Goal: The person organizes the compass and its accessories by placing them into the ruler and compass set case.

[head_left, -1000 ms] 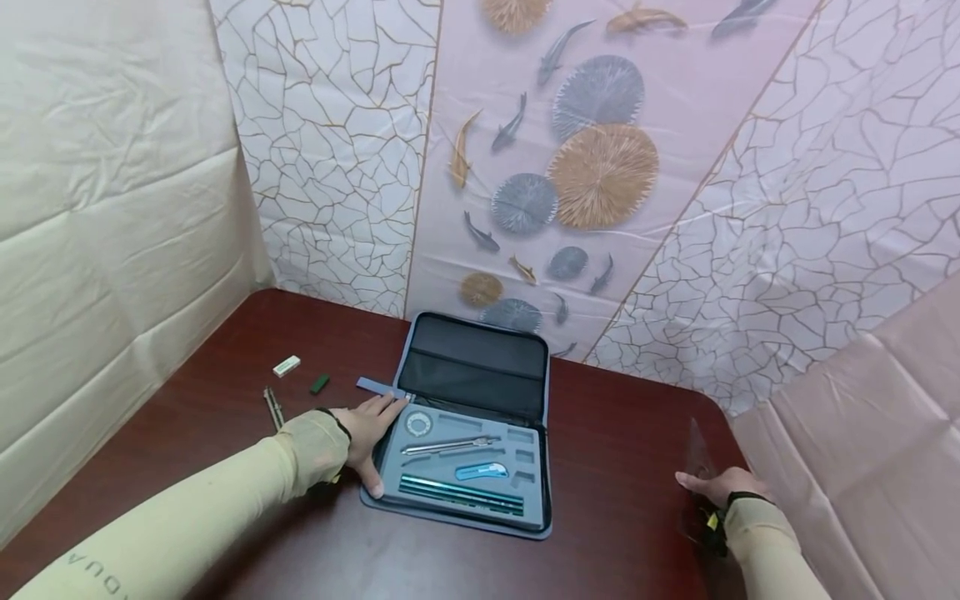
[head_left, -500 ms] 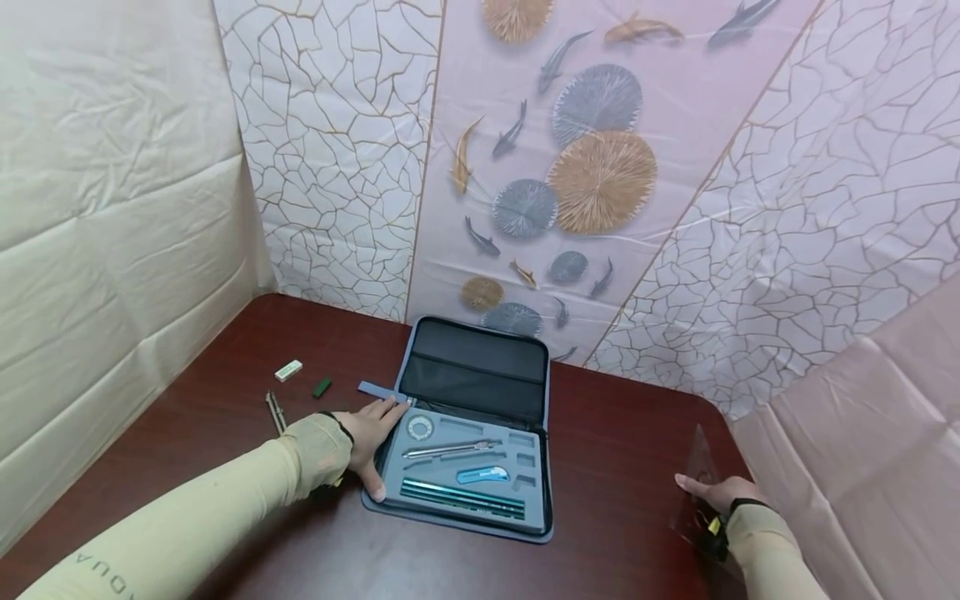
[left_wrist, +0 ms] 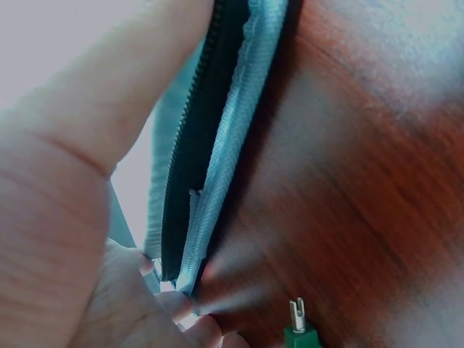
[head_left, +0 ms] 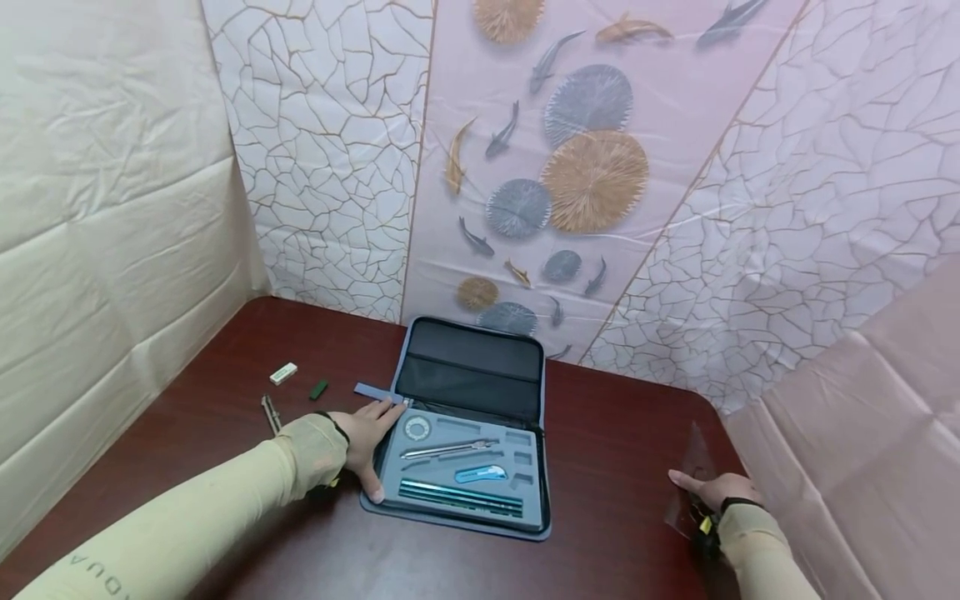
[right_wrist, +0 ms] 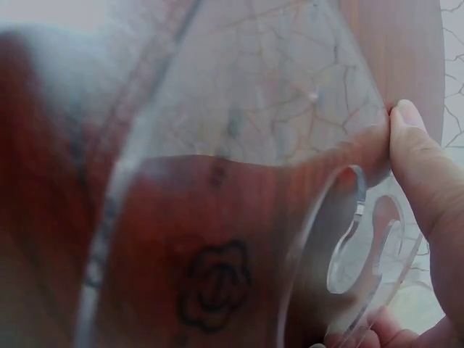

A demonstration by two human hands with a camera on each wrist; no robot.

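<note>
My left hand [head_left: 367,437] rests with fingers spread on the left edge of an opened zip case [head_left: 472,358], the thumb at its front corner. In the case's grey foam lie a metal compass [head_left: 450,449], a light blue utility knife [head_left: 482,473], several shiny green pencils [head_left: 461,497] and a round white ring-shaped piece [head_left: 417,428]. Far to the right, my right hand [head_left: 720,492] grips a clear plastic set square [right_wrist: 217,210] by its edge. The right wrist view shows the thumb on that edge, a curved cutout and a flower-shaped mark.
Left of the case lie a white eraser [head_left: 283,372], a small green block [head_left: 318,389] and a slim metal tool [head_left: 271,414], partly hidden by the left sleeve. A strap [head_left: 371,391] sticks out from the case. Cloth walls [head_left: 330,167] border the dark red table [head_left: 600,467].
The set square has tilted slightly, showing more of its face than a second ago. The left hand stays in place on the case; the head view has shifted slightly.
</note>
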